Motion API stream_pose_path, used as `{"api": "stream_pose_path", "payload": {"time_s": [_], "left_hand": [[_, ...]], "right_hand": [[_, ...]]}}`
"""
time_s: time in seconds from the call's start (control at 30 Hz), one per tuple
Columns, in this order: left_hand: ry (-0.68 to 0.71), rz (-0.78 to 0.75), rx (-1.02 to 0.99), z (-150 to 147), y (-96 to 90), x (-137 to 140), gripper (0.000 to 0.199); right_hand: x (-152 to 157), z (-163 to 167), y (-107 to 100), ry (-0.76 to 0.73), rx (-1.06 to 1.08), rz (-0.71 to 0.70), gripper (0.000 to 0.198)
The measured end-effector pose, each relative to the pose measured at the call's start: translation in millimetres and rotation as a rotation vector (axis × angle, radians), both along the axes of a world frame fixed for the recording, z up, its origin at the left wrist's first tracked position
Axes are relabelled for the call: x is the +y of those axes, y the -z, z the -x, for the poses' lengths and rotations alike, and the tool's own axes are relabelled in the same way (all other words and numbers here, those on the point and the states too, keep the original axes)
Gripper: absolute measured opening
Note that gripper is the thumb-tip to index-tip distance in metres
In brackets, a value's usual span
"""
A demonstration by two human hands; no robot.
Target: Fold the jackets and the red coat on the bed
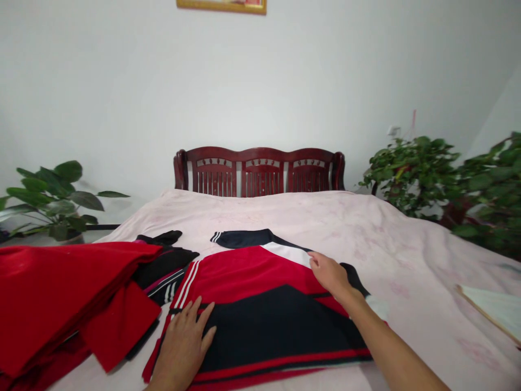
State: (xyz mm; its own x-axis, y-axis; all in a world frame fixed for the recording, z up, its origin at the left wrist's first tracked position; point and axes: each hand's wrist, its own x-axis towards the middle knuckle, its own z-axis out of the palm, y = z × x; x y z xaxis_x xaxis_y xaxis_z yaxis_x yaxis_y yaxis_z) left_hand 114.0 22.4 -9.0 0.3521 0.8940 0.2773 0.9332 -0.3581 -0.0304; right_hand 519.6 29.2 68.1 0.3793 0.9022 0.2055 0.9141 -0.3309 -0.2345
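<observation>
A red, navy and white long-sleeved top (260, 320) lies spread on the bed, with white stripes along its red part and on a navy cuff. My left hand (185, 336) rests on its near left side, palm down and fingers spread. At the far right of the top, my right hand (329, 274) has its fingers curled and closed at the edge of the white panel. Its fingertips are partly hidden. Part of the navy cloth and a white piece show beyond my right forearm.
Red clothing (69, 304) lies heaped at the left, over dark garments (166, 266). The pale pink bedspread (407, 326) runs back to a dark wooden headboard (262, 171). A thin, pale flat object (494, 309) lies at the right. Leafy plants (419, 174) stand beside the bed.
</observation>
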Motion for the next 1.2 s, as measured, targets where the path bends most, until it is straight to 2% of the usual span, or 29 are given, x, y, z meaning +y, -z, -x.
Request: {"api": "stream_pose_path", "payload": {"time_s": [0.13,0.23,0.4,0.53,0.63,0.7,0.8,0.87,0.9,1.0,1.1,1.17,1.2], "left_hand": [[-0.015,0.025,-0.008,0.5,1.4,1.1,0.048],[-0.022,0.042,0.0,0.1,0.7,1.7,0.049],[-0.043,0.105,0.01,0.7,0.7,3.2,0.05],[-0.044,0.111,-0.006,2.4,5.3,6.2,0.051],[-0.043,0.096,-0.022,3.2,8.1,7.6,0.05],[-0.039,0.091,-0.025,3.2,8.5,7.7,0.05],[-0.027,0.085,-0.022,2.4,7.2,6.8,0.05],[-0.023,0.081,-0.019,1.2,5.7,5.6,0.05],[-0.022,0.075,-0.018,0.5,4.8,4.8,0.05],[-0.023,0.058,-0.01,-1.5,1.9,2.0,0.049],[-0.025,0.056,-0.002,-2.0,0.5,0.9,0.049],[-0.021,0.056,-0.002,-1.1,1.0,1.7,0.049],[-0.017,0.056,-0.005,-0.3,1.6,2.5,0.049]], "right_hand": [[54.3,-8.6,5.0,-0.025,-0.019,0.054,0.039],[79.8,-13.4,15.3,0.007,-0.045,0.08,0.038],[100.5,-14.2,32.3,0.043,-0.088,0.088,0.041],[109.5,-14.2,35.8,0.015,-0.108,0.067,0.032],[101.3,-11.0,30.2,-0.068,-0.129,-0.012,0.031],[83.0,-6.7,27.0,-0.141,-0.149,-0.103,0.033],[41.2,0.7,27.9,-0.383,-0.175,-0.22,0.032],[15.6,4.5,29.6,-0.538,-0.135,-0.178,0.031],[7.2,5.9,29.2,-0.561,-0.088,-0.134,0.03],[7.0,10.8,19.5,-0.433,0.074,-0.087,0.03],[36.9,21.2,2.6,-0.259,0.117,-0.038,0.028],[60.9,33.0,-5.3,-0.211,0.109,0.018,0.026],[71.6,40.2,-6.9,-0.204,0.106,0.038,0.031]]}}
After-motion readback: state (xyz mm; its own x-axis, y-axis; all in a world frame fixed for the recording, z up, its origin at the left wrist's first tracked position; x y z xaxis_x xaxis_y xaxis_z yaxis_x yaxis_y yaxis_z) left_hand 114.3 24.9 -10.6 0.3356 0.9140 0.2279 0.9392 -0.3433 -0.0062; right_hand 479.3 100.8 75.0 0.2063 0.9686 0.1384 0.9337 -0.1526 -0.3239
